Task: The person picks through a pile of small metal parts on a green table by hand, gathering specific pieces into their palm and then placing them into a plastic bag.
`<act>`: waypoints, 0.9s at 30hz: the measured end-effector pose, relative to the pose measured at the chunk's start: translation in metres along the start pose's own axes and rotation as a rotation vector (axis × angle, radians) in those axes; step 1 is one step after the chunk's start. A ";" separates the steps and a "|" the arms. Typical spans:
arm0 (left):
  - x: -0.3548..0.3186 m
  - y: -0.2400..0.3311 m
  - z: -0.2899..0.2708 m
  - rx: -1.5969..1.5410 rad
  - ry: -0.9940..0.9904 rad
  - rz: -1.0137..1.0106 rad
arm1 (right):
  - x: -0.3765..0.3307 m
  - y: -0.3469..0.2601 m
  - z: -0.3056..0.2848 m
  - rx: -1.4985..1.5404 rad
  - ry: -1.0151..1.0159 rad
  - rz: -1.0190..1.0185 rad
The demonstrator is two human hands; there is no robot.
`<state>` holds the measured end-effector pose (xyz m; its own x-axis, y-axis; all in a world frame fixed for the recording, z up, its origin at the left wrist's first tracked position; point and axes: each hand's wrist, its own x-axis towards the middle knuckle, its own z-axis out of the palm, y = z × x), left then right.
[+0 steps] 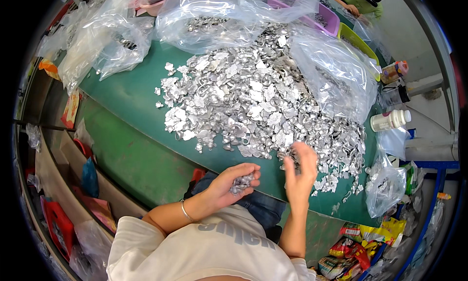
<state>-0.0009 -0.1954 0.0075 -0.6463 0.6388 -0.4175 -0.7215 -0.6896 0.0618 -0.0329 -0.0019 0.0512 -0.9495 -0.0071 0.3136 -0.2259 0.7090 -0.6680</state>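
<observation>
A wide heap of small silvery metal pieces (243, 95), flat and irregular with some ring shapes, covers the middle of the green table (122, 90). My left hand (229, 186) is cupped just off the table's near edge, its fingers curled around a handful of metal pieces (241, 184). Over the near right part of the heap is my right hand (300, 173), thumb and fingers apart. Its fingertips are at the pieces, slightly blurred, and nothing shows between them.
Clear plastic bags (336, 76) holding more pieces lie behind and beside the heap. A purple basin (324, 20) and a yellow-green basin (358, 42) stand at the far right. A white bottle (390, 120) lies at the right edge. Another person's hand (352, 10) shows at the far right.
</observation>
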 end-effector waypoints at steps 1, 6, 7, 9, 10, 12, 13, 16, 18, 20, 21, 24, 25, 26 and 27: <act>0.000 0.000 0.000 -0.029 -0.022 -0.017 | 0.006 0.008 0.001 -0.107 0.117 0.040; 0.001 -0.001 0.004 -0.127 -0.039 -0.044 | -0.001 0.020 0.015 -0.407 -0.093 -0.068; 0.001 -0.001 0.010 -0.093 0.088 -0.011 | -0.008 0.017 0.018 -0.379 -0.125 -0.069; -0.002 0.000 0.040 -0.029 0.338 0.054 | -0.019 0.014 0.014 -0.405 -0.167 -0.065; 0.000 0.001 0.040 -0.062 0.348 0.041 | -0.023 0.015 0.011 -0.392 -0.187 -0.064; 0.001 0.001 0.039 -0.127 0.369 0.018 | -0.030 0.020 0.005 -0.361 -0.177 -0.076; 0.002 0.001 0.031 -0.143 0.261 0.002 | -0.033 0.025 0.001 -0.397 -0.158 -0.087; 0.003 0.001 0.014 -0.173 0.053 -0.026 | -0.039 0.036 -0.014 -0.445 -0.060 -0.077; 0.003 0.001 0.016 -0.170 0.068 -0.021 | -0.044 0.048 -0.022 -0.409 -0.011 -0.053; 0.001 0.000 0.010 -0.140 0.027 -0.003 | -0.045 0.050 -0.026 -0.387 0.032 -0.038; 0.001 -0.001 0.009 -0.125 0.007 0.005 | -0.042 0.047 -0.026 -0.389 0.061 -0.028; 0.001 -0.004 0.008 -0.092 0.025 0.017 | -0.023 0.032 -0.012 -0.326 0.091 -0.044; 0.001 -0.005 0.010 -0.090 0.051 0.022 | -0.015 0.023 -0.003 -0.282 0.036 -0.077; 0.002 -0.005 0.014 -0.088 0.076 0.030 | -0.006 0.015 0.006 -0.243 -0.019 -0.145; 0.002 -0.005 0.017 -0.083 0.100 0.034 | 0.002 0.008 0.016 -0.221 -0.080 -0.197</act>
<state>-0.0027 -0.1845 0.0219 -0.6390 0.5804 -0.5048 -0.6741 -0.7387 0.0040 -0.0396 -0.0072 0.0360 -0.9081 -0.2090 0.3630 -0.3632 0.8246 -0.4337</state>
